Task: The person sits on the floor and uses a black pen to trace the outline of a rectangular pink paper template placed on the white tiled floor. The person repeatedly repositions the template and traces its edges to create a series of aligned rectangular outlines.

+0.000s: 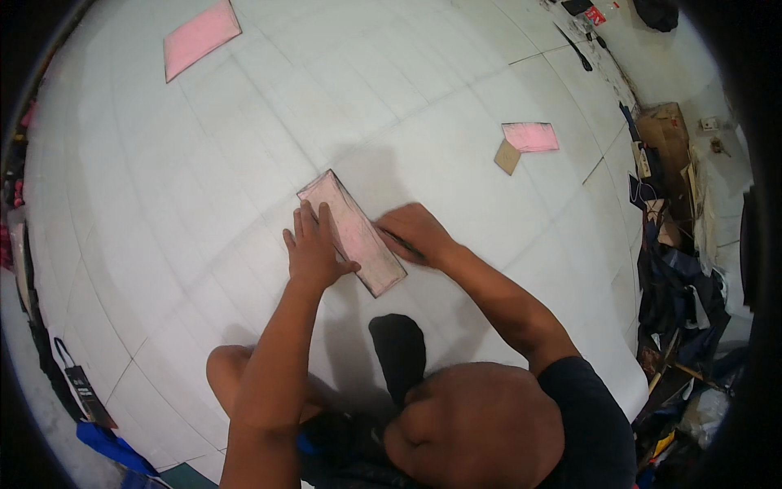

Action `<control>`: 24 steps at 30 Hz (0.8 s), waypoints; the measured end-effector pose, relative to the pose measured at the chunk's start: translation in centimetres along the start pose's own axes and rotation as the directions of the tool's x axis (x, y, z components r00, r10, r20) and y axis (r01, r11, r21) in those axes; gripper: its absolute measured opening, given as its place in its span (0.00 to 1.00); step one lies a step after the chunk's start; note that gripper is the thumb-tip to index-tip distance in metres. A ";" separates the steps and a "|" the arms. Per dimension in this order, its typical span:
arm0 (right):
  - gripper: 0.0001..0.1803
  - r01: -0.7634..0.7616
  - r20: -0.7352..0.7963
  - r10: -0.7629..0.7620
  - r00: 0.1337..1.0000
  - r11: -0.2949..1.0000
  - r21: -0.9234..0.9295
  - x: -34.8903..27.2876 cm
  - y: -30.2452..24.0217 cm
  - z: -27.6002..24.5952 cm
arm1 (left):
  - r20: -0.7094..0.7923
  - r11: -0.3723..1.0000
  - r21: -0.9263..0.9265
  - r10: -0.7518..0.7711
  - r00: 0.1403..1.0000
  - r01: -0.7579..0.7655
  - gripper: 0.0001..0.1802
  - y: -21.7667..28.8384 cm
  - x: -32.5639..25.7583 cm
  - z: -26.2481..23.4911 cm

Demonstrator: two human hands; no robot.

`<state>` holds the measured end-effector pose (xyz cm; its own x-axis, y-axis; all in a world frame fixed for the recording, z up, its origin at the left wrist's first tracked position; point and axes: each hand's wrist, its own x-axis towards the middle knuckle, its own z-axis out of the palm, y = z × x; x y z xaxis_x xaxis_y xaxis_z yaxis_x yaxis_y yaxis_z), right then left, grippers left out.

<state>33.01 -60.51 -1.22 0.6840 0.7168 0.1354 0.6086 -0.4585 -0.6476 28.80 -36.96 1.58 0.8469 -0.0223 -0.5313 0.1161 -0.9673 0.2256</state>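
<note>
A long pink rectangular pattern piece [358, 238] with dark edges lies slanted in front of me on a broad white surface [244, 187]. My left hand [314, 254] rests flat on its left side, fingers spread, thumb near the lower end. Against the right edge is my right hand [419, 232], its fingers closed round a slim dark pen-like tool [403, 246]. The tip of that tool is hidden by the hand.
A larger pink piece [201, 37] lies far left. Toward the right are a small pink piece [531, 137] and a brown one [507, 157]. Dark cloth and clutter [684, 277] line the right wall. My dark-socked foot [397, 350] is just below the pattern piece.
</note>
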 end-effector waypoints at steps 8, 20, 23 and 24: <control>0.14 -0.111 0.048 0.112 0.993 0.993 -0.027 -10.4 -4.1 -0.8 | -0.017 0.999 -0.042 0.021 1.000 -0.022 0.76 0.0 0.0 0.2; 0.12 -0.096 0.081 0.098 0.992 0.995 -0.022 -10.7 -3.8 -0.6 | -0.072 0.997 -0.052 0.057 0.996 -0.061 0.75 -0.4 0.0 0.7; 0.08 -0.144 0.068 0.144 0.987 0.990 -0.004 -10.2 -3.7 -0.5 | -0.061 0.997 -0.055 0.052 0.997 -0.055 0.75 -0.3 -0.1 0.5; 0.07 -0.172 0.058 0.171 0.984 0.985 0.008 -9.9 -3.8 -0.6 | -0.054 0.997 -0.056 0.050 0.997 -0.053 0.75 -0.3 0.0 0.4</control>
<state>24.15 -66.12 0.36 0.7534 0.6572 -0.0211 0.4790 -0.5706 -0.6670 28.54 -36.78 1.25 0.8783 -0.0574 -0.4746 0.0997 -0.9490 0.2992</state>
